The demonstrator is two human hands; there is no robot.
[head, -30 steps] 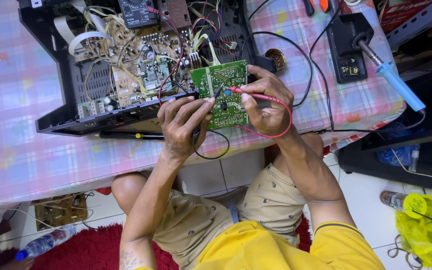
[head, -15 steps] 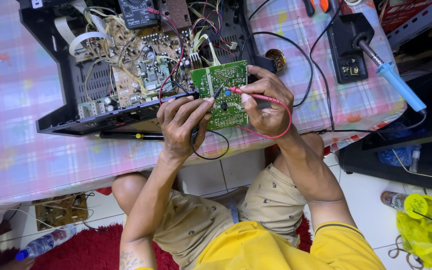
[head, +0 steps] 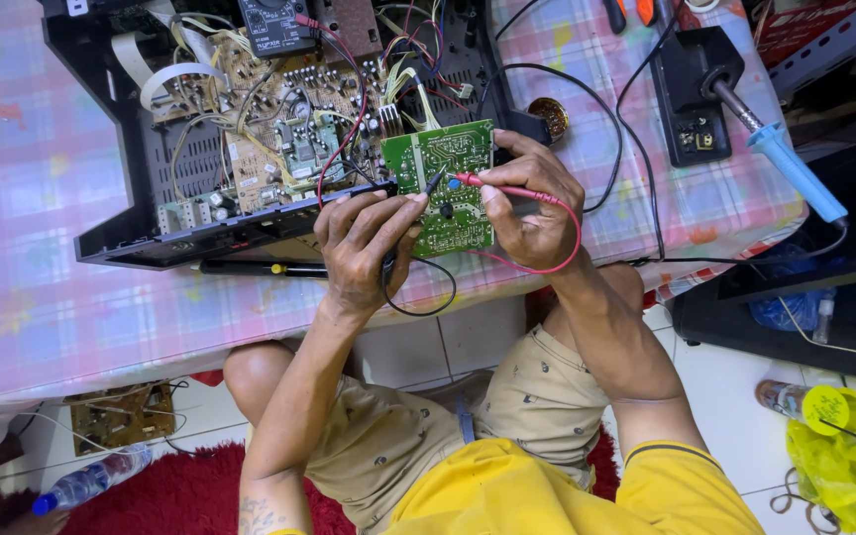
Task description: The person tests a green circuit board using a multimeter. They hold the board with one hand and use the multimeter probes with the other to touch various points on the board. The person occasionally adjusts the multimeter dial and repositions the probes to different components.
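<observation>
Green is the colour at the centre: one small green circuit board stands tilted at the front edge of the open black chassis, and both hands are on it. The left hand comes in at the board's 8 o'clock, fingers curled shut around a black probe whose tip touches the board face. The right hand sits at 3 o'clock, thumb and fingers pinched closed on a red probe, tip on the board too, its red lead looping under the wrist. Two probes, then, one per hand.

Inside the chassis lies one larger tan circuit board under a tangle of wires. At 12 o'clock, a black multimeter rests on top. The table wears a pink and blue checked cloth. Out at 2 o'clock, one blue-handled soldering iron juts from its black stand.

Down on the floor: a clear plastic bottle with a blue cap at 8 o'clock, one spare brown board just above it, and at 4 o'clock a yellow plastic bag beside a round yellow label.
</observation>
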